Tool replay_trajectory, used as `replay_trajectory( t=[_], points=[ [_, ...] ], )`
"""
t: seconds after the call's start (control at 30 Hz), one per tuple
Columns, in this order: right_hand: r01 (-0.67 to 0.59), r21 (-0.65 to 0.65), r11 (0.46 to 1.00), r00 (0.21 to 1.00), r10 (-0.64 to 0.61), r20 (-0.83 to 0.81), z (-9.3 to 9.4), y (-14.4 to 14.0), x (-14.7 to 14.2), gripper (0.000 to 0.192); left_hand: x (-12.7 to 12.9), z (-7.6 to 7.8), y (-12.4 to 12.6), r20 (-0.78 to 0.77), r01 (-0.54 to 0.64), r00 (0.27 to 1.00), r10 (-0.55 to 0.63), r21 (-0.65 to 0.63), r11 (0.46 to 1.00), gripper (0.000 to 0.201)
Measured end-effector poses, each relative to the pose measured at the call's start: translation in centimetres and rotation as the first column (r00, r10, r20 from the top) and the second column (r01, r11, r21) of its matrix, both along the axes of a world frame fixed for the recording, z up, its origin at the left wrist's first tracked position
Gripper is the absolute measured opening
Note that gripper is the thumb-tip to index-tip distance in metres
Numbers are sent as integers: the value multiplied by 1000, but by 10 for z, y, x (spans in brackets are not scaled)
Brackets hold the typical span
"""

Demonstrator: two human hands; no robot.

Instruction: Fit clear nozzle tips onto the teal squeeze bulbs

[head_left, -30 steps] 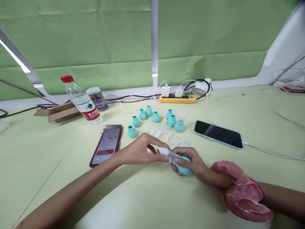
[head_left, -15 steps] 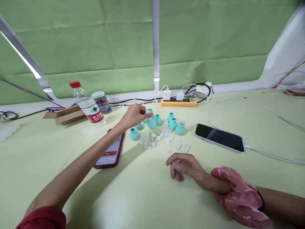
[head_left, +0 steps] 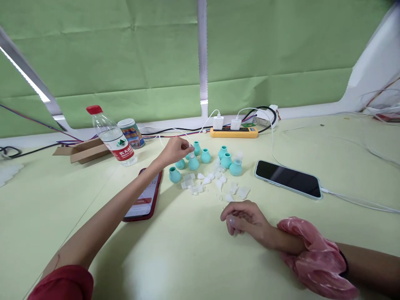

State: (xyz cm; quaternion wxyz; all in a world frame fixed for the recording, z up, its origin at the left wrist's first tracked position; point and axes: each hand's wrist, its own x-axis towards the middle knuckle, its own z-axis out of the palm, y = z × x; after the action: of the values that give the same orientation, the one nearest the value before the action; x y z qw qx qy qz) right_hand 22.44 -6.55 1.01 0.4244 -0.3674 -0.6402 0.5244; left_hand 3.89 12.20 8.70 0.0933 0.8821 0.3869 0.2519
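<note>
The left hand (head_left: 175,151) pinches the clear tip of a teal bulb (head_left: 193,163) standing far away. The right hand (head_left: 242,218) rests curled and empty, near.

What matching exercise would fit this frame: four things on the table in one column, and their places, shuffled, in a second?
Things:
1. water bottle
2. red phone
3. black-screen phone
4. power strip

Places:
A. lies under the left forearm
B. at the table's far edge, two white chargers plugged in
C. right of the teal bulbs, white cable attached
D. stands beside a printed can, red cap on

Pairs: 1-D, 2-A, 3-C, 4-B
</note>
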Motion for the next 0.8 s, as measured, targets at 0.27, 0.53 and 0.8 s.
replay_trajectory(
  t=[0.27, 0.53, 0.8],
  points=[
    [281, 600, 749, 875, -457, 161, 23, 20, 18, 8, -2, -7, 3, 22, 24, 999, -24, 6, 1000, 29],
    [420, 684, 597, 520, -776, 358, 36, 90, 57, 34, -8, -11, -1, 52, 31, 998, -32, 16, 999, 35],
    [320, 568, 759, 680, -601, 420, 32, 100, 59, 28, -14, -14, -1, 34, 3, 999, -4, 3, 1000, 37]
  ],
)
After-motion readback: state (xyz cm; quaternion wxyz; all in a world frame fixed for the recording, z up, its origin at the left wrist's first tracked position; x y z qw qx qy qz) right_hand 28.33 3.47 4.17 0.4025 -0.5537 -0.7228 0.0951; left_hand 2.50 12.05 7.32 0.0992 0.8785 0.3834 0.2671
